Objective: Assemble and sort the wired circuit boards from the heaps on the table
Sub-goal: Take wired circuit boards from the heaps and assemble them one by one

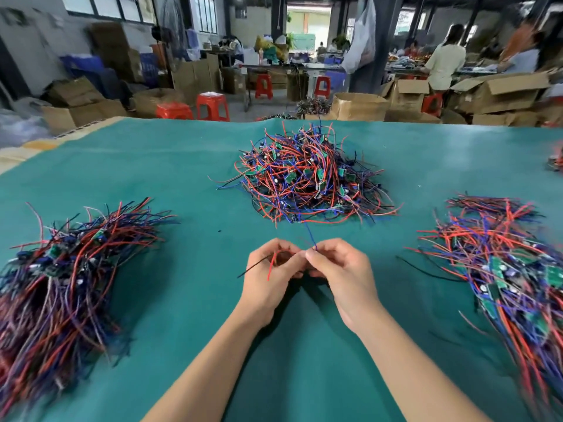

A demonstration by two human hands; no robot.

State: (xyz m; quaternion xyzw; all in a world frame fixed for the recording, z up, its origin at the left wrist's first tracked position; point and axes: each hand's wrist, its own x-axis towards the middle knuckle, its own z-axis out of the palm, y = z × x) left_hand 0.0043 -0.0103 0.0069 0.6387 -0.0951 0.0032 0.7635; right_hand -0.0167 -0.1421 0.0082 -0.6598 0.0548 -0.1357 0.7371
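— What do the hands hold?
— Left hand and right hand, fingers curled, pinch one board's wires near the desk front edge.
— And the heaps?
— Tangled heap mid-desk, sorted bundles by the left edge and right edge.

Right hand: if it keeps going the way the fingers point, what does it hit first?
The right hand points up-left at the left hand, whose fingertips it nearly touches, so that comes first. Beyond lies the middle heap.

Teal-green cloth table cover beneath the grip; tangled red, blue and black wire heaps with small green circuit boards beyond it; orange-red plastic stools farther back.
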